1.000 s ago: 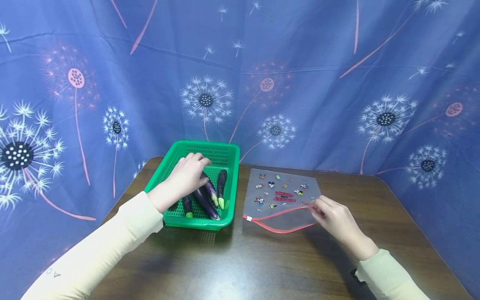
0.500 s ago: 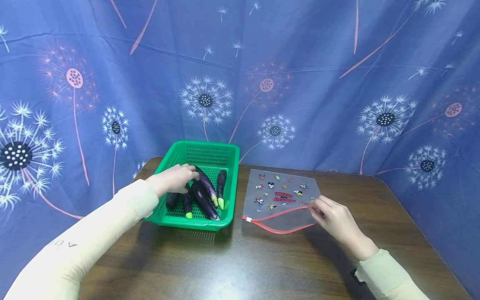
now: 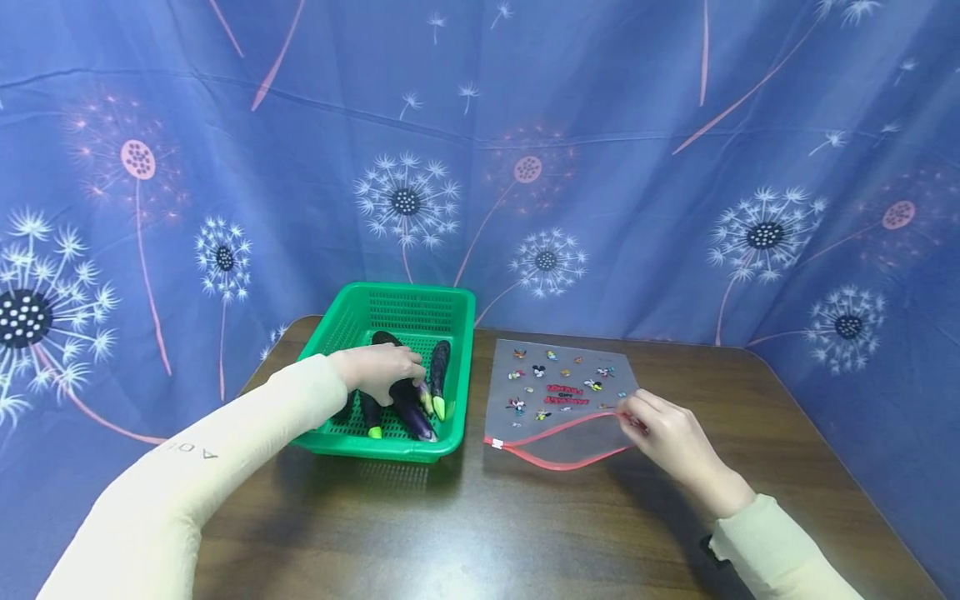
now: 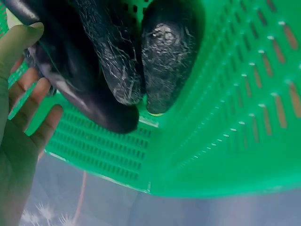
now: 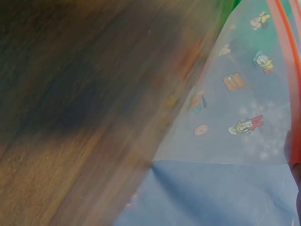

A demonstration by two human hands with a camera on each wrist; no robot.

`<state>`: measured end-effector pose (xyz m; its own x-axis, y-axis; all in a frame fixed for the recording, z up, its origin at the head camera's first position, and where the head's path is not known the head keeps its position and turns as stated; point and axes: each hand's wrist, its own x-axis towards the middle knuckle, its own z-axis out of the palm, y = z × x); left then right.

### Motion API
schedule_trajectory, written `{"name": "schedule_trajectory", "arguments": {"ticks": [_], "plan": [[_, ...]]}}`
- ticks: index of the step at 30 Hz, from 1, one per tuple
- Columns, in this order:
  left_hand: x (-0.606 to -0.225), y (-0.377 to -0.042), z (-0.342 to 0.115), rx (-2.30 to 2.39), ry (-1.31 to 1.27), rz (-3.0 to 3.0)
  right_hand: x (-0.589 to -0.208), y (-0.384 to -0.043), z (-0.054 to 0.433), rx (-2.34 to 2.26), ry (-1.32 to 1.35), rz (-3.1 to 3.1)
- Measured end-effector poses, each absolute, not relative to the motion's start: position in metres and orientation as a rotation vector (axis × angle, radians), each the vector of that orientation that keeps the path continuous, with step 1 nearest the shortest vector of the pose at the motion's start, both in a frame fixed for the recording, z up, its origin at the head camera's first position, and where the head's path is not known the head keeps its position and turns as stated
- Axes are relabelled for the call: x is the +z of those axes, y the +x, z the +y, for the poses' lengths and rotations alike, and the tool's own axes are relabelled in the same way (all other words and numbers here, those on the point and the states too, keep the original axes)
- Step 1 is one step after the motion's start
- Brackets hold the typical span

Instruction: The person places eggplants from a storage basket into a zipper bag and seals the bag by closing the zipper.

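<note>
Left hand (image 3: 384,369) inside the green basket (image 3: 375,447), my thumb and fingers parted at the eggplants (image 3: 410,413), gripping none; right hand (image 3: 671,437) pinched the clear bag's (image 3: 551,367) red-edged mouth. Left wrist view showed wrinkled ends (image 4: 168,61) (my hand covered them in the head view).

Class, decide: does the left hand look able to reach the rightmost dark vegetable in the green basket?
Probably yes: the left hand is inside the green basket, and nothing lies over the rightmost vegetable.
</note>
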<state>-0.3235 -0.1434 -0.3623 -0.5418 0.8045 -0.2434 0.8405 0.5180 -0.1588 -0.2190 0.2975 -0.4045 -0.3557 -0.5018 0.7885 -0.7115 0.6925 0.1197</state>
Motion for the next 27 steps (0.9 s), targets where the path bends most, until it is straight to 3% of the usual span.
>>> {"name": "schedule_trajectory", "arguments": {"ticks": [27], "plan": [[-0.375, -0.324, -0.128, -0.556, 1.451, 2.528, -0.404, -0.215, 0.302, 0.569, 0.867, -2.134]]}}
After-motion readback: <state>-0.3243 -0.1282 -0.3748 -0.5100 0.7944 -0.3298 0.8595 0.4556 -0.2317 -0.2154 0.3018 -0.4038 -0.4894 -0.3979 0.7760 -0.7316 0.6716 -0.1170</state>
